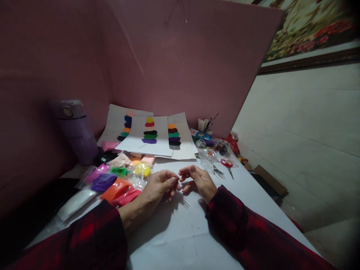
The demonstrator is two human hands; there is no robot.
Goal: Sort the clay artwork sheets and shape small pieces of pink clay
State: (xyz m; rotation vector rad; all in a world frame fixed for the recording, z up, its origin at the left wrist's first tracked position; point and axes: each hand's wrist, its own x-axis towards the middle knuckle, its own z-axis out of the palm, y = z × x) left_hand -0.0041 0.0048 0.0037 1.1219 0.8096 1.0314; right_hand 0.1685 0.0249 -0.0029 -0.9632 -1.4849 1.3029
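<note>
My left hand (163, 183) is over the white table (180, 236), its thumb and index finger pinched together. Whatever is between those fingertips is too small to make out. Close by on the right, my right hand (199, 182) has curved fingers held apart, with nothing visible in them. The fingertips of both hands nearly meet. Left of my left hand lie clear packets of coloured soft material, among them an orange packet (116, 188), a purple packet (103, 182), a yellow packet (143, 170) and a long white packet (76, 203).
Paper sheets with painted colour bands (132, 131) lean at the back. A purple bottle (78, 135) stands left. Red-handled scissors (227, 164), thin pointed metal pieces (218, 172) and clear bags (206, 155) lie right. Behind them are brushes (209, 123) and a blue box (201, 134).
</note>
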